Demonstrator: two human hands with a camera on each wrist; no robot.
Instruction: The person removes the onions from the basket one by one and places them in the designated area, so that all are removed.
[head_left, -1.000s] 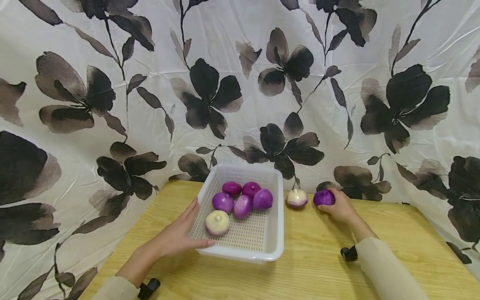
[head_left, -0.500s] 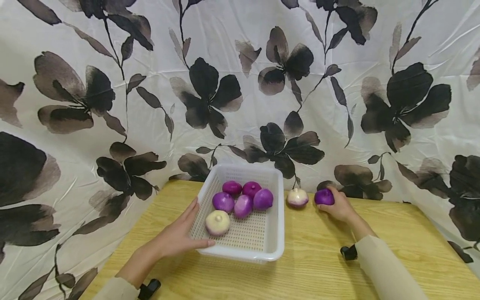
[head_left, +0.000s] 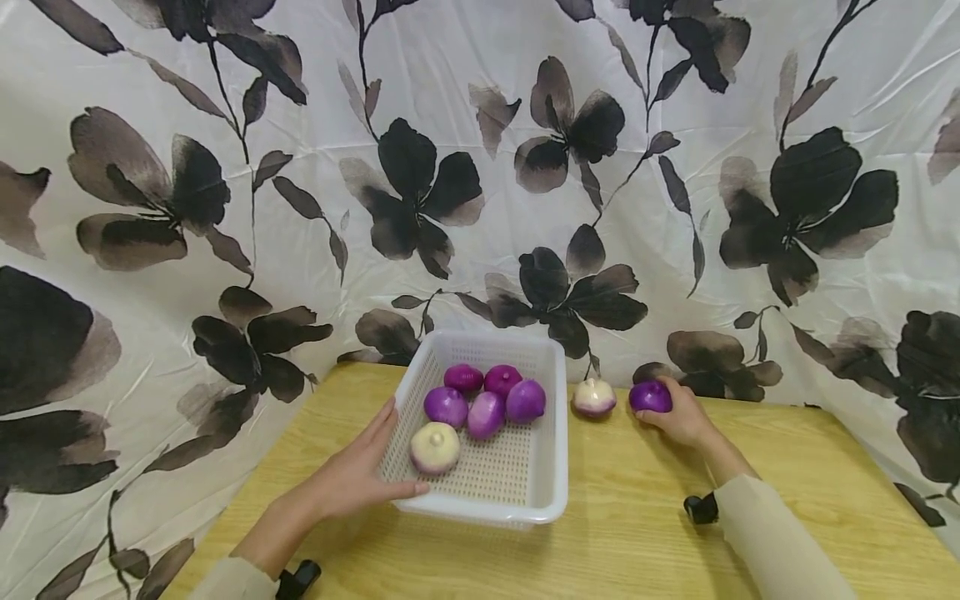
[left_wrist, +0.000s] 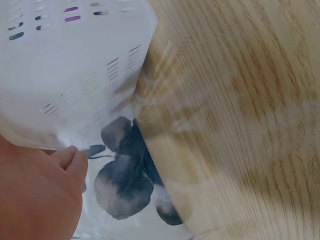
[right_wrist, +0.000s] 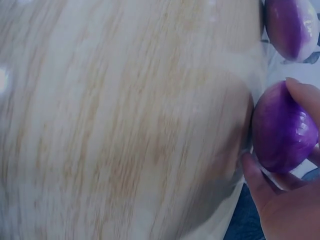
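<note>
My right hand (head_left: 684,414) grips a glossy purple onion (head_left: 650,397) on the table's far right part, thumb on the near side and fingers over the back. In the right wrist view the fingers and thumb lie around this onion (right_wrist: 280,127). Just left of it sits a white-topped onion with a purple underside (head_left: 594,398). My left hand (head_left: 348,479) rests at the near left corner of a white perforated plastic basket (head_left: 561,467), fingers straight along its left wall, thumb on the front rim. Inside lie several purple onions (head_left: 486,415) and one white-topped onion (head_left: 435,447).
The wooden table (head_left: 622,533) ends at the back against a hanging white cloth (head_left: 465,208) printed with dark flowers. Past the basket's left side runs the table's left edge. A small black wrist device (head_left: 701,508) sits by the right sleeve.
The purple onion under my right hand has shifted very slightly to the right and shows a little more of its front. The left hand and the basket have stayed put.
</note>
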